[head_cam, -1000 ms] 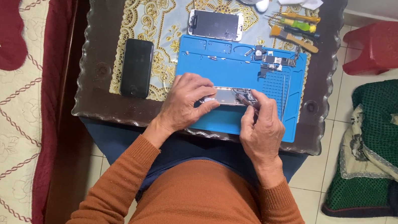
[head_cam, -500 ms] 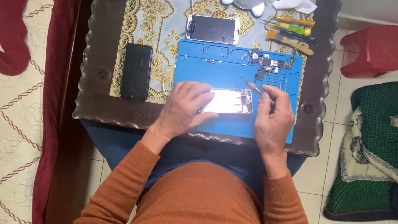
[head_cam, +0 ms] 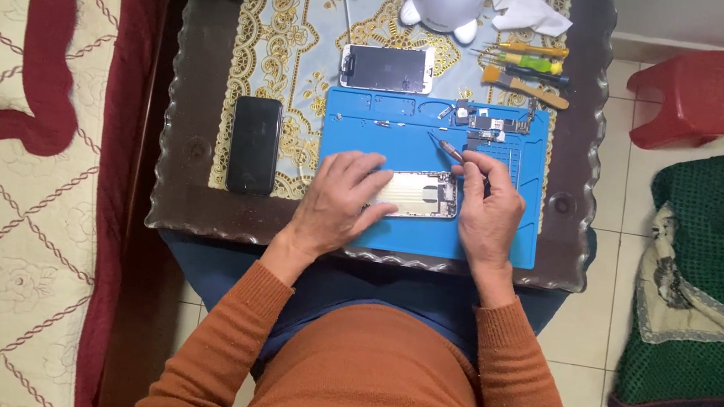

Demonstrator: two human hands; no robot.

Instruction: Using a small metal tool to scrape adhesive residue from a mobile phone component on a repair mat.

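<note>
A person in an orange sweater is working on an opened phone (head_cam: pixel 414 193) lying on the blue mat (head_cam: pixel 361 134) near the table's (head_cam: pixel 183 163) front edge. The left hand (head_cam: pixel 339 201) is resting spread on the phone's left end. The right hand (head_cam: pixel 490 210), lifted off it since a second ago, is pinching a thin tool (head_cam: pixel 445 147); its tip and the small parts (head_cam: pixel 482 122) remain indistinct.

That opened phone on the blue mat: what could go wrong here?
The right hand holds a thin tool close to the opened phone; a slip might scratch its exposed inside. The left hand steadies only one end, so the phone could shift. Small loose parts on the mat could be knocked off.
</note>
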